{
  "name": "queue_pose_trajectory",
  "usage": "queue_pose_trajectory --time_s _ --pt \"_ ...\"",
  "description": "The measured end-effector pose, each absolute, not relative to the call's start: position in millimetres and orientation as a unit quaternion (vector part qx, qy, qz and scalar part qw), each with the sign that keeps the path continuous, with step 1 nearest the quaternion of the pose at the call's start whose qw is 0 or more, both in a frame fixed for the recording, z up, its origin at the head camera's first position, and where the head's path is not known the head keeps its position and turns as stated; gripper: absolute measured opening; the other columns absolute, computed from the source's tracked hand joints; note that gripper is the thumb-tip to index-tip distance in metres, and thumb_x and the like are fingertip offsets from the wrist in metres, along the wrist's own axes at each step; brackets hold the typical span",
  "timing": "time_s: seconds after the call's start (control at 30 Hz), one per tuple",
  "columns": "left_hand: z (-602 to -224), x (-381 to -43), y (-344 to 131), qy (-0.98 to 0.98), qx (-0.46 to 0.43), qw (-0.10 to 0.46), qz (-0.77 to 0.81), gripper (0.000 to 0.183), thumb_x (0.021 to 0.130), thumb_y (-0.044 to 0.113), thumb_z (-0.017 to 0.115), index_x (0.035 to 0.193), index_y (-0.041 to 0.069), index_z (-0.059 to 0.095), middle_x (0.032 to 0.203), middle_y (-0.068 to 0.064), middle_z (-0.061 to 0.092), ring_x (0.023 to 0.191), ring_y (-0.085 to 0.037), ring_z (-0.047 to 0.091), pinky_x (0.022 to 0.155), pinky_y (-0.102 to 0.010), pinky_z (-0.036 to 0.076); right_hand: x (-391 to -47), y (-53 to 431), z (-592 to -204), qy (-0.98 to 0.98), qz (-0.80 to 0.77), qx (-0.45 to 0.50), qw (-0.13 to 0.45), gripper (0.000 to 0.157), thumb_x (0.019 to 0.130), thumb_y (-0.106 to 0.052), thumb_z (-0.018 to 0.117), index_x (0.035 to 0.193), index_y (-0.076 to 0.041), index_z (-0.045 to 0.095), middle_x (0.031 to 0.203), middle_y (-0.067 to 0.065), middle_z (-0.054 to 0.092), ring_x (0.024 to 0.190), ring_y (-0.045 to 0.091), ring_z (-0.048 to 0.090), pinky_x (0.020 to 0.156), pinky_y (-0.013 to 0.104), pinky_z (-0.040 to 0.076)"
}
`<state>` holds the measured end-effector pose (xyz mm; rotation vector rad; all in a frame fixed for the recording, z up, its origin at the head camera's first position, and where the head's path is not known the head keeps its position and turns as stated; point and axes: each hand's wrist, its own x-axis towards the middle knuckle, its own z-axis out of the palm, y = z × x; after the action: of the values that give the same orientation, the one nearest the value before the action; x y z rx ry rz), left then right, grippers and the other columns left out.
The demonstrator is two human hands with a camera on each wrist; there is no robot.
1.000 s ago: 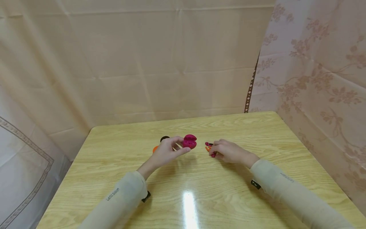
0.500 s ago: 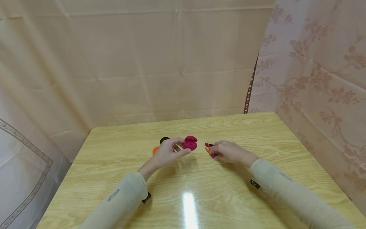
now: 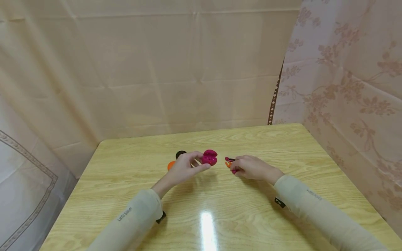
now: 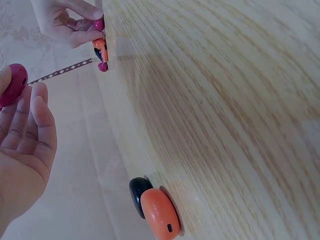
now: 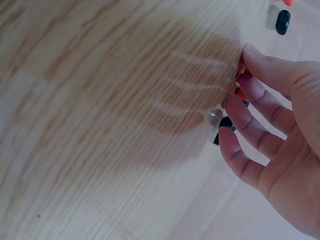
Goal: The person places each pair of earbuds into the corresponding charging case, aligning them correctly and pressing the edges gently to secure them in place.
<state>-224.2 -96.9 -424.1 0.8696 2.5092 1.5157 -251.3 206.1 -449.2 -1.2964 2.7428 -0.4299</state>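
My left hand (image 3: 185, 168) holds a magenta earbud case (image 3: 209, 160) by its side above the table, its lid raised. Thumb and fingers of my right hand (image 3: 253, 168) are on a magenta earbud (image 4: 99, 24) at the tabletop, pinching it. Just beyond those fingers lie an orange earbud (image 3: 228, 164) and another magenta earbud (image 3: 226, 159). Black earbuds (image 5: 227, 123) show past the right fingertips in the right wrist view. The right hand partly covers this little group in the head view.
An orange case (image 4: 160, 214) and a black case (image 4: 138, 194) lie on the wooden table (image 3: 251, 216), behind my left hand. A beige curtain (image 3: 157, 69) hangs behind the table and a flowered cloth (image 3: 355, 97) on the right.
The magenta case sits very slightly lower in the head view, though the whole scene shifts a little too. Both hands otherwise keep their places; the right stays at the earbud.
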Motion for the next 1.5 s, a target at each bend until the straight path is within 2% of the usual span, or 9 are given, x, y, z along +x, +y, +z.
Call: queue_pose_trajectory --time_s 0.17,0.37,0.53,0.77,1.03,1.33,1.5 --pt "-423.5 -224.0 -97.6 0.817 0.287 0.043 0.499 0.021 0.093 0.029 0.078 0.107 0.015 0.073 0.094 0.004 0.071 0.078 -0.033 0.068 0.064 -0.033 0.056 -251.6 205.9 -450.4 0.896 -0.139 -0.421 0.039 0.011 0.089 -0.009 0.08 0.097 -0.013 0.074 0.088 -0.006 0.063 0.075 0.008 0.052 0.068 0.028 0.048" --pt "-421.9 -223.5 -97.9 0.817 0.285 0.045 0.499 0.021 0.093 0.029 0.078 0.107 0.014 0.073 0.094 0.004 0.071 0.078 -0.035 0.068 0.064 -0.032 0.056 -251.1 205.5 -449.7 0.896 -0.138 -0.421 0.04 0.011 0.089 -0.009 0.08 0.098 -0.012 0.074 0.088 -0.005 0.063 0.074 0.008 0.051 0.066 0.026 0.047" --pt "-422.2 -223.2 -97.7 0.817 0.287 0.042 0.498 0.022 0.093 0.028 0.078 0.107 0.013 0.073 0.093 0.003 0.071 0.077 -0.032 0.068 0.063 -0.032 0.056 -250.5 204.9 -449.0 0.896 -0.131 -0.424 0.035 0.01 0.09 -0.011 0.079 0.099 -0.012 0.074 0.088 -0.005 0.063 0.074 0.007 0.05 0.066 0.026 0.047" --pt "-423.1 -222.9 -98.1 0.816 0.292 0.039 0.497 0.02 0.093 0.027 0.077 0.106 0.013 0.073 0.093 0.004 0.071 0.076 -0.03 0.068 0.064 -0.032 0.057 -249.9 202.5 -447.4 0.894 -0.119 -0.43 0.034 0.005 0.094 -0.014 0.075 0.099 -0.013 0.074 0.09 -0.007 0.063 0.077 0.007 0.055 0.071 0.031 0.053" --pt "-423.1 -222.4 -98.5 0.819 0.293 0.037 0.493 0.019 0.093 0.028 0.078 0.106 0.015 0.073 0.093 0.006 0.071 0.073 -0.017 0.067 0.065 -0.033 0.057 -248.4 201.3 -445.6 0.895 -0.113 -0.431 0.036 0.004 0.096 -0.014 0.073 0.099 -0.012 0.073 0.09 -0.006 0.063 0.079 0.008 0.057 0.073 0.034 0.054" --pt "-423.0 -222.1 -97.7 0.824 0.287 0.039 0.486 0.02 0.092 0.029 0.078 0.106 0.016 0.073 0.094 0.006 0.071 0.075 -0.018 0.067 0.066 -0.033 0.057 -247.0 198.2 -442.2 0.891 -0.121 -0.434 0.056 0.007 0.098 -0.015 0.07 0.102 -0.012 0.074 0.096 -0.006 0.07 0.089 0.01 0.064 0.082 0.038 0.056" --pt "-423.6 -222.3 -97.0 0.824 0.289 0.037 0.487 0.019 0.092 0.029 0.078 0.105 0.016 0.073 0.093 0.006 0.071 0.075 -0.019 0.067 0.066 -0.033 0.057 -245.8 195.3 -435.6 0.886 -0.135 -0.44 0.061 0.008 0.099 -0.014 0.069 0.103 -0.011 0.074 0.092 -0.008 0.07 0.078 0.006 0.061 0.075 0.034 0.055"
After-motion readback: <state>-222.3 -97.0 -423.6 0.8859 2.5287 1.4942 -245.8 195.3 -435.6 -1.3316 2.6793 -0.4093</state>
